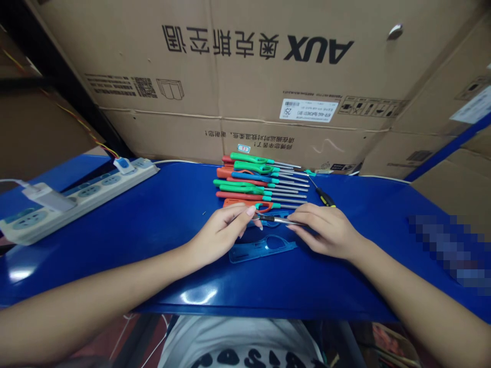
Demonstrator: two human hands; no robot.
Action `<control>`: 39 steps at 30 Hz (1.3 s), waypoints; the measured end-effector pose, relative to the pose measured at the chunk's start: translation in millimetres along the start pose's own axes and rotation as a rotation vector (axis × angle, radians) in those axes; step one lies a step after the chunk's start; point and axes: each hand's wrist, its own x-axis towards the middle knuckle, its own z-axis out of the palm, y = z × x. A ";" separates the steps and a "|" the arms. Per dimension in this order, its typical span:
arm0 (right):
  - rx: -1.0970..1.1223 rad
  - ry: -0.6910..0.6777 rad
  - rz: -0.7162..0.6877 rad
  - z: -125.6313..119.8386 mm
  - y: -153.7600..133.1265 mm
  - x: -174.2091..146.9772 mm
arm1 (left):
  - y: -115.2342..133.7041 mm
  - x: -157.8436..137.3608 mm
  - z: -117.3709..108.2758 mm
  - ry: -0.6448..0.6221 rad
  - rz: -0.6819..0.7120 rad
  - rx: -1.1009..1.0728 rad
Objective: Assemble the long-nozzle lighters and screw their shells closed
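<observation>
Between my two hands runs a thin metal lighter tube with a black section at its left end. My left hand pinches the black end between thumb and fingers. The other end sits in the fingers of my right hand, which partly hide it. Below them lies an open blue lighter handle shell on the blue table. A second blue shell piece shows partly behind the tube. Just beyond, several long-nosed lighters in green, red, orange and blue lie in a row, metal tubes pointing right.
A screwdriver with a black and yellow handle lies right of the lighters. A white power strip with plugs stands at the left. A large cardboard panel rises along the back. A blurred patch covers something at the right.
</observation>
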 end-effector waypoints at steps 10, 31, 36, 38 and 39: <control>-0.037 -0.013 -0.022 0.7 0.6 -1.3 | 1.9 1.7 -0.1 0.048 -0.092 -0.081; -0.051 -0.036 -0.002 3.2 -2.2 -0.3 | -4.7 0.6 4.0 0.140 0.259 0.165; 0.037 -0.131 0.081 5.2 -4.4 -1.2 | -4.2 -1.3 4.5 0.166 0.355 0.220; 0.101 -0.155 0.141 6.9 -5.6 -1.3 | -4.1 -2.5 5.0 0.162 0.364 0.233; 0.142 -0.153 0.169 7.6 -6.3 -1.1 | -4.0 -3.1 5.3 0.160 0.362 0.237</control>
